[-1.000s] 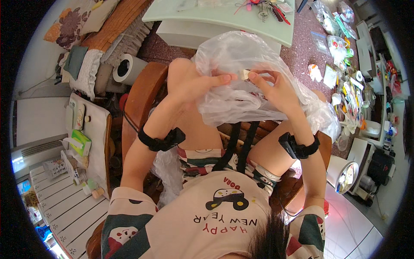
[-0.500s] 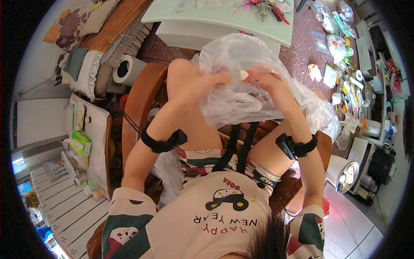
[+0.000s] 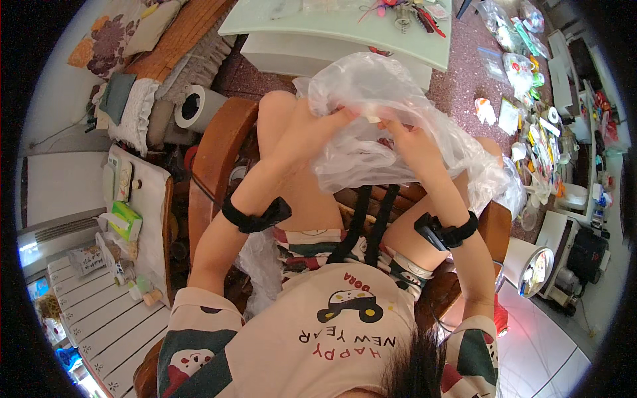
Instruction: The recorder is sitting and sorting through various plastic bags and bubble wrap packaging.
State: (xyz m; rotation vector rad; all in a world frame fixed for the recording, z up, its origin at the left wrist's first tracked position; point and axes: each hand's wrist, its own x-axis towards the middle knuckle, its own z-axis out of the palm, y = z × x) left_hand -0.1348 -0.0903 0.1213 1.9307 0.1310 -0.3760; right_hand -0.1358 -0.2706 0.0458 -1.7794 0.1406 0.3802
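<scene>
A large translucent plastic bag point(image 3: 368, 162) lies over my lap, its mouth spread around my hands. My left hand point(image 3: 332, 126) reaches into it from the left, thumb and fingers pinched together. Between my fingertips sits a small cream-coloured piece point(image 3: 371, 120), too small and washed out to name. From the right, my right hand point(image 3: 415, 142) grips the same piece with thumb and forefinger, the other fingers curled. Film of the bag covers part of the left fingers. Something reddish shows dimly through the bag below the hands.
Ahead stands a pale glass-topped table point(image 3: 332, 23) with pliers and small tools point(image 3: 428, 20). A wooden chair arm point(image 3: 222, 152) curves on my left, beside a side table point(image 3: 149, 199). Many bags and loose items point(image 3: 537, 156) cover the floor at right, near a white bin point(image 3: 531, 265).
My right hand has turned and drawn its fingers together at the cream-coloured piece. The piece has shifted slightly left and down. The bag's right side has moved a little.
</scene>
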